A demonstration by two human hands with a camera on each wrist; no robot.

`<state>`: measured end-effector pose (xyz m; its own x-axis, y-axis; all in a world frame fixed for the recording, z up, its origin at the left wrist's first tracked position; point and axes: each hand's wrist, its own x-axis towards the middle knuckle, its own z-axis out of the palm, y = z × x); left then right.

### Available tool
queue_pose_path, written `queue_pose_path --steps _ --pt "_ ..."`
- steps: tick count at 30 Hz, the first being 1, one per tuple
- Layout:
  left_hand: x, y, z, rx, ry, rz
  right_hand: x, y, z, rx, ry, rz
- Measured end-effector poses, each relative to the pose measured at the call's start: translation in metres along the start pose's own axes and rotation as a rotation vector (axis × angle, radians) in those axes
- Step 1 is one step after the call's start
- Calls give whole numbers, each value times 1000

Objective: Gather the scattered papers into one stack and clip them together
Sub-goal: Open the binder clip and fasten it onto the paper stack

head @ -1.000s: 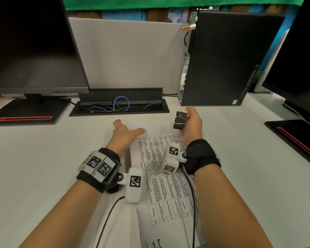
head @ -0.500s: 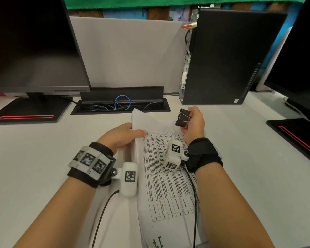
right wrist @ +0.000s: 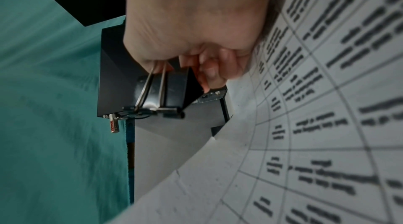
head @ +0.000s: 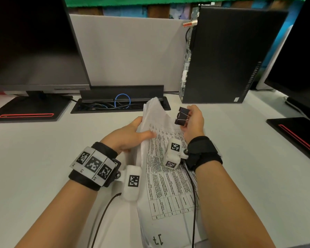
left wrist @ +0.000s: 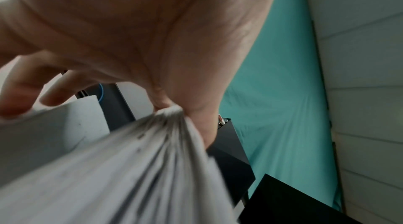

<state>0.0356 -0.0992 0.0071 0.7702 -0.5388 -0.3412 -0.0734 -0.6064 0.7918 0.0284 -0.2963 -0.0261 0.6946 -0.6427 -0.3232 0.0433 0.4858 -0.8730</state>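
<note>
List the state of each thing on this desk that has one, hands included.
Paper stack: gathered, far end lifted, unclipped.
Binder clip: held in the air, not on the papers.
Left hand: grips the stack's left edge.
Right hand: pinches the clip.
Left monitor: screen dark.
Cable tray: lid open.

Stack: near end cut off by head view's bottom edge; print too small to read there, blurred in right wrist view. Left wrist view shows its sheet edges smeared, count can't be told. Left hand: fingers under the raised corner hidden from head cam; thumb on top. Right hand: fingertips hidden behind clip in head view. Whether clip's mouth is sprung apart can't be told. Monitors both sides cut off by frame edges.
</note>
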Motion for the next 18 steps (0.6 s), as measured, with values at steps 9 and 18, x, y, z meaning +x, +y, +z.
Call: queue_pose_path --steps 9,18 --pt "1 6 9 -344 -119 164 1 1 0 -7 -8 -5" --pt "36 -32 -2 -878 0 -119 2 0 0 43 -1 7"
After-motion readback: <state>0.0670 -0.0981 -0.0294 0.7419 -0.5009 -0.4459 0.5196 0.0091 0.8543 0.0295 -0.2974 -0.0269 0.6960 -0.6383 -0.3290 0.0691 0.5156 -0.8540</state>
